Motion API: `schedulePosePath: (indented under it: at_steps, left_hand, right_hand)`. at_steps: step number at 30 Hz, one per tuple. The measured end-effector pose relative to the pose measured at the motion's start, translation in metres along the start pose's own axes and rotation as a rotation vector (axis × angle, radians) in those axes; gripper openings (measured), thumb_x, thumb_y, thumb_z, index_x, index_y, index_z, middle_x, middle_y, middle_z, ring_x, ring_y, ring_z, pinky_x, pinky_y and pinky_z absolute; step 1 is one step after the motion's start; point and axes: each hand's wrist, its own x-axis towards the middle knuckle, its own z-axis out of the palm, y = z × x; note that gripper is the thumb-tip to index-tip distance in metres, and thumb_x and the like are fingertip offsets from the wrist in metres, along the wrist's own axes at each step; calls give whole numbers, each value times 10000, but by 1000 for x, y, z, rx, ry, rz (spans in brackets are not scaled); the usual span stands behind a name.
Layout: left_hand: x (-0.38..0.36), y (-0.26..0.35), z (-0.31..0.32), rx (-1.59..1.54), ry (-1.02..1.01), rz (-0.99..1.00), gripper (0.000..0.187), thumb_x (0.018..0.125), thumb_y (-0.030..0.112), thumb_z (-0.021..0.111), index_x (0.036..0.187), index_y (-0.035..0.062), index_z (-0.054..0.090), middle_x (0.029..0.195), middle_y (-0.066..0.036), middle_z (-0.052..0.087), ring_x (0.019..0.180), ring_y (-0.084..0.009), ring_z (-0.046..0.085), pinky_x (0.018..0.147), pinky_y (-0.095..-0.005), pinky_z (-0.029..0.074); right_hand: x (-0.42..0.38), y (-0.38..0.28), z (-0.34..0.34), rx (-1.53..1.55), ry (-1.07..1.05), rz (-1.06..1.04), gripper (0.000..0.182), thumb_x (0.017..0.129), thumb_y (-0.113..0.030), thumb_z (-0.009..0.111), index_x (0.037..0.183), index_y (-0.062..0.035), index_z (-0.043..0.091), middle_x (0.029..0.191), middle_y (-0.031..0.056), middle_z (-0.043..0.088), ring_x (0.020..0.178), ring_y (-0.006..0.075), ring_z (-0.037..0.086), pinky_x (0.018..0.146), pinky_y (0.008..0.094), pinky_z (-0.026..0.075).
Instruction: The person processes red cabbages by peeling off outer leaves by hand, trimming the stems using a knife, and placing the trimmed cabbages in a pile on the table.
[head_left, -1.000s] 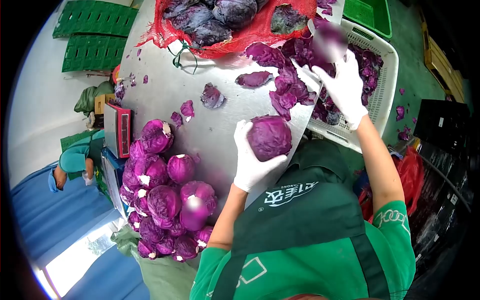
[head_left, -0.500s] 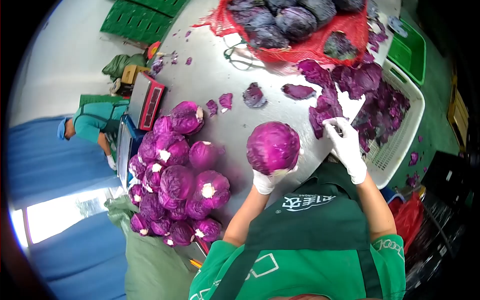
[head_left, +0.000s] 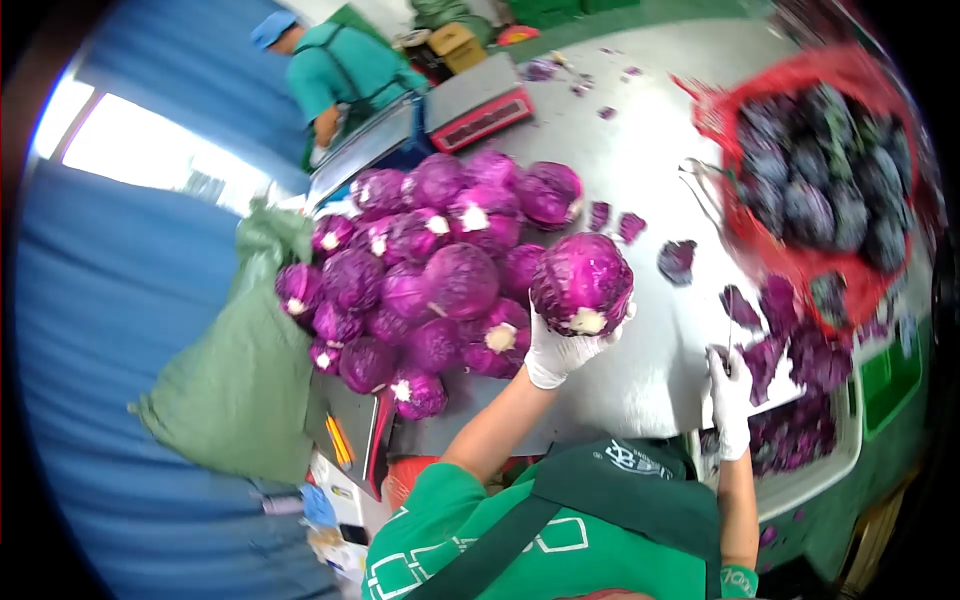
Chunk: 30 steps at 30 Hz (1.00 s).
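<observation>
A peeled purple cabbage (head_left: 581, 280) rests in my gloved left hand (head_left: 562, 352), its pale cut stem facing me, just right of the pile of peeled cabbages (head_left: 460, 280). Near loose purple leaves (head_left: 822, 360) on the metal table (head_left: 640, 400) is my gloved right hand (head_left: 731, 385). Its fingers are bent together around something thin that I cannot make out. Several torn leaves lie between the pile and a red net bag (head_left: 740, 215) of dark unpeeled cabbages (head_left: 808, 210).
A white crate (head_left: 850, 440) of leaves stands at the right, beside a green crate (head_left: 890, 385). Red scales (head_left: 490, 118) sit behind the pile. A co-worker (head_left: 345, 75) bends at the upper left. A green sack (head_left: 240, 385) lies left of the table.
The view has swung left. My left hand has carried the cabbage over to the pile's right edge, and its stem now faces me. My right hand stays near the loose leaves.
</observation>
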Motion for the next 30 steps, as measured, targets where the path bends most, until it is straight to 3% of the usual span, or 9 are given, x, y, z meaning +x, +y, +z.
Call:
schedulePosePath:
  at_steps: [6,9,10,13,14,18,22,27,30]
  left_hand:
    - [-37,51,110,647,278,491,630,922,505,537,1446,176,423,1434,-107,480,1286,-334,509,1027,-555,467]
    - [-58,111,155,1124,317,827,492,942,229,582,1404,125,445,1362,-80,535,1260,-259,538,1073,-441,451]
    - [-63,119,185,1368,379,1006,528,909,161,637,1393,84,443,1343,-100,540,1227,-239,550,1057,-409,455]
    - [-82,192,235,2556,768,1568,840,722,320,835,1386,15,421,1294,-195,517,1233,-320,508,1058,-415,422]
    - [-80,200,247,2635,1036,1643,838,684,347,851,1371,59,467,1323,-214,512,1257,-330,496,1084,-403,403]
    - [-93,281,244,2858,1641,1293,922,616,465,825,1398,141,459,1333,-261,445,1229,-435,471,1025,-485,440]
    - [-88,309,218,2780,2289,583,943,647,494,836,1433,202,403,1336,-216,473,1317,-425,415,942,-624,456]
    - [-91,314,219,2716,2261,204,934,732,519,792,1514,276,344,1530,-150,366,1451,-349,281,1078,-638,353]
    - [-110,383,226,2950,1721,-3,921,755,639,708,1483,144,437,1400,-242,529,1290,-409,504,1111,-483,371]
  right_hand:
    - [27,21,15,50,-187,42,192,966,-162,617,1074,-20,688,768,-14,617,550,29,470,471,203,354]
    - [36,13,16,65,-220,125,197,956,-162,623,1071,-14,682,748,16,594,592,73,515,512,234,405]
    - [39,8,14,96,-227,167,196,959,-169,619,1069,-20,681,724,7,582,559,59,491,480,225,380]
    - [45,-3,6,54,-207,122,179,980,-155,583,1080,-32,666,717,0,583,477,33,435,429,200,330]
    - [49,5,4,56,-203,105,176,983,-151,579,1082,-33,663,724,2,589,477,34,440,428,200,333]
    - [50,18,11,43,-189,99,160,981,-138,577,1064,-30,661,729,6,593,489,43,453,421,201,333]
    - [41,10,21,80,-212,204,159,961,-140,610,1059,-26,662,711,25,596,490,52,469,404,204,328]
    - [36,-4,16,-80,-129,196,301,908,-166,666,1159,0,649,756,37,641,602,78,585,510,228,449]
    - [44,-16,27,209,-108,311,298,956,-174,618,1207,-14,645,947,38,678,754,77,624,658,237,510]
